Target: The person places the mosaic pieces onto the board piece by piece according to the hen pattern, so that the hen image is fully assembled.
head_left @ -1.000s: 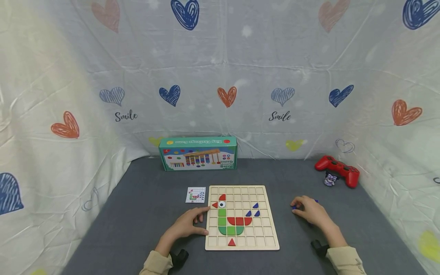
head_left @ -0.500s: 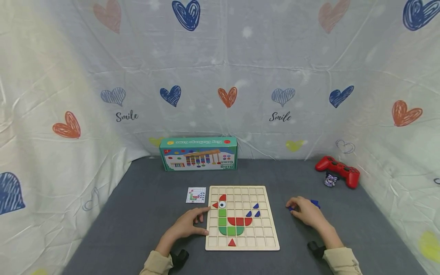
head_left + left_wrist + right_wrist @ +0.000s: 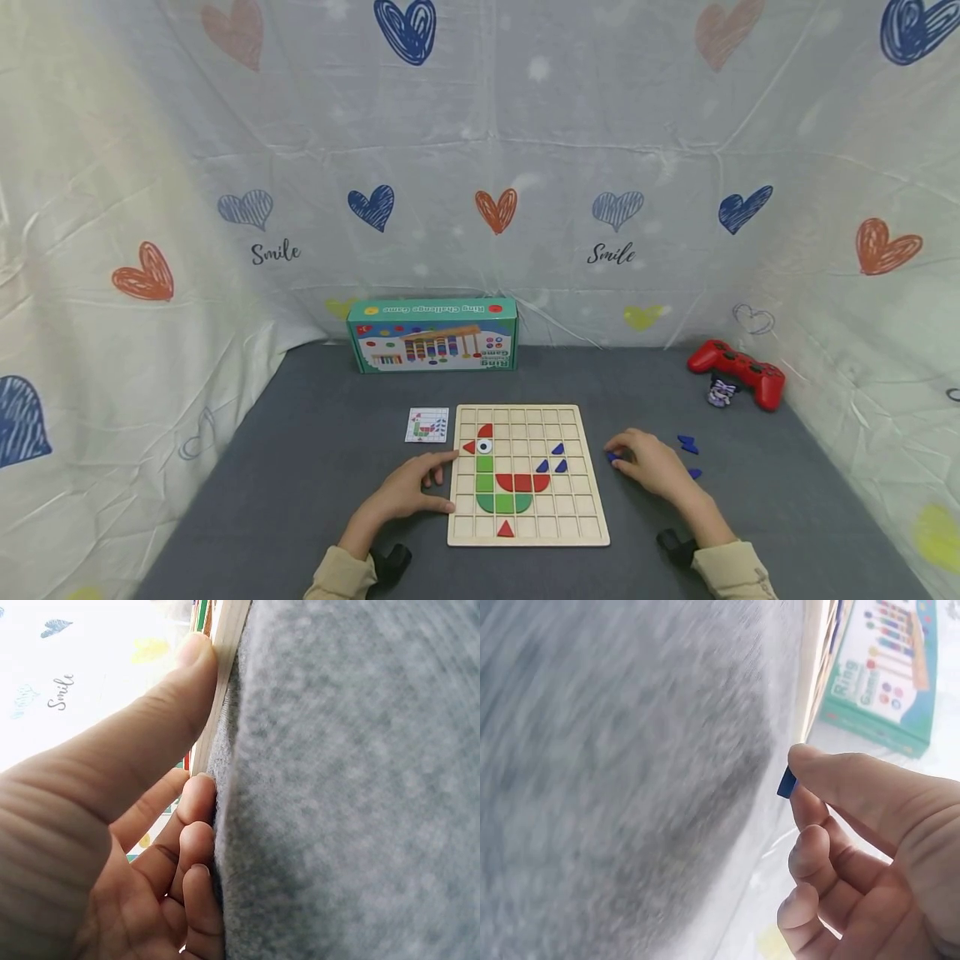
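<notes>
A wooden grid board (image 3: 585,504) lies on the dark grey table, bearing green, red and blue pieces set in a bird shape. The left hand (image 3: 405,487) rests at the board's left edge, thumb and index fingertip touching it. Between thumb and index finger, the right hand (image 3: 651,462) pinches a small blue piece (image 3: 786,783), just right of the board. Three blue triangles (image 3: 558,448) sit in the board's right part. A red triangle (image 3: 506,529) lies in the bottom row. More loose blue pieces (image 3: 688,444) lie on the table behind the right hand.
A small picture card (image 3: 427,425) lies beside the board's upper left corner. At the back stands a green Ring Challenge Game box (image 3: 435,337). A red game controller (image 3: 738,371) and a small purple figure (image 3: 721,392) are at the back right.
The right hand has moved left toward the board with the blue piece, uncovering loose blue pieces behind it. The left hand and board have stayed put.
</notes>
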Demonstrator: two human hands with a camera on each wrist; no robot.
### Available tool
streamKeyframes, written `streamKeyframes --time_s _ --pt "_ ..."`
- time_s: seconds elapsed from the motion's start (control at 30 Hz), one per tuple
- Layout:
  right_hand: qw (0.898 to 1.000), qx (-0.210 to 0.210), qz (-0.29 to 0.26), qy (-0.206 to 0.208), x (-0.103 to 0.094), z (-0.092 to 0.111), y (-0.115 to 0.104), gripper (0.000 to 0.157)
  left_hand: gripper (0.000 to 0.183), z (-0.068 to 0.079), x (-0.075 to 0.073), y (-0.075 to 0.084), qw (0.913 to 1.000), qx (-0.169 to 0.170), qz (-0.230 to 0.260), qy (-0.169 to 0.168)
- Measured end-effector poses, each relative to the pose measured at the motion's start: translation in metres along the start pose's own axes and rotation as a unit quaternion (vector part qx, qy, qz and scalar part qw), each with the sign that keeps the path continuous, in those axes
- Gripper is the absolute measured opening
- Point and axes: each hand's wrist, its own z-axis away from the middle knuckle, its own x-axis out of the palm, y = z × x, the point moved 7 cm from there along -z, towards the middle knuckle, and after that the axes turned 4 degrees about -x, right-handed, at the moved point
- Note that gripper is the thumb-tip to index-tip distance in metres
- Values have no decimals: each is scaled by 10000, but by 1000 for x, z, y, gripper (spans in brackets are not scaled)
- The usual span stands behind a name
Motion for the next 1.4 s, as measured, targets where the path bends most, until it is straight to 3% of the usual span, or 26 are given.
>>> streamKeyframes --time_s 0.37,0.87,1.4 --pt "9997 -127 -151 -138 7 -3 -23 17 75 0 0 0 10000 -4 -17 8" --pt "9930 -1068 -182 -471 19 0 -60 18 76 -1 1 -2 10000 24 -36 7" --pt "9833 -1606 -244 -820 32 -2 -83 21 75 0 0 -1 10000 30 -24 -10"
